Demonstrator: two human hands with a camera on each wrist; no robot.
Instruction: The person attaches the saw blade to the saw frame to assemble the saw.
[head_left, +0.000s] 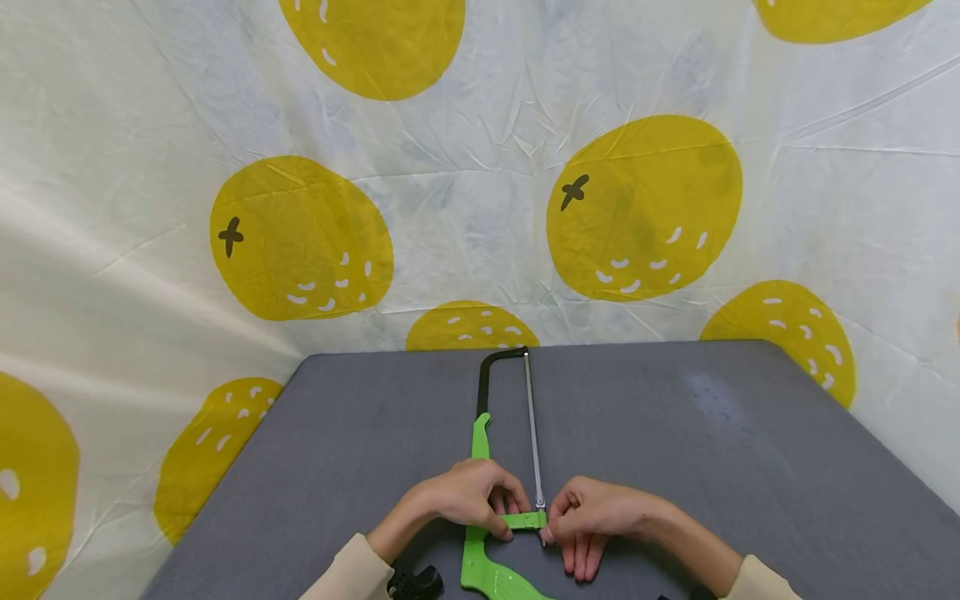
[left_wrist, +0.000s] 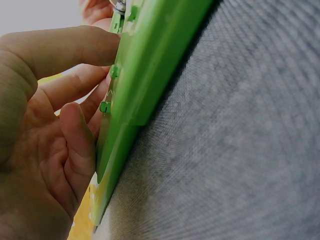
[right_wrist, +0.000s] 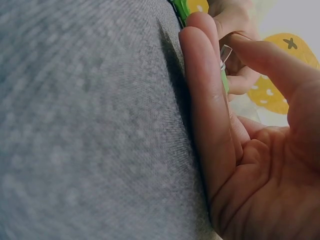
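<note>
A hacksaw (head_left: 478, 454) with a green handle, black front frame and silver blade (head_left: 532, 425) lies on the grey table, its far end pointing away. My left hand (head_left: 476, 496) holds the green crossbar (head_left: 525, 521) at the near end, with thumb and fingers on either side. In the left wrist view, fingers press along the green frame (left_wrist: 150, 60). My right hand (head_left: 600, 510) pinches the small metal fitting (head_left: 543, 537) at the crossbar's tip with thumb and index finger. Its other fingers (right_wrist: 207, 95) extend along the tabletop. The pinched part is mostly hidden by the fingertips.
The grey cloth-covered table (head_left: 660, 433) reaches to a white curtain (head_left: 480, 233) printed with yellow fruit, at the back and sides. A black object (head_left: 415, 582) shows beneath the left sleeve at the front edge of the view.
</note>
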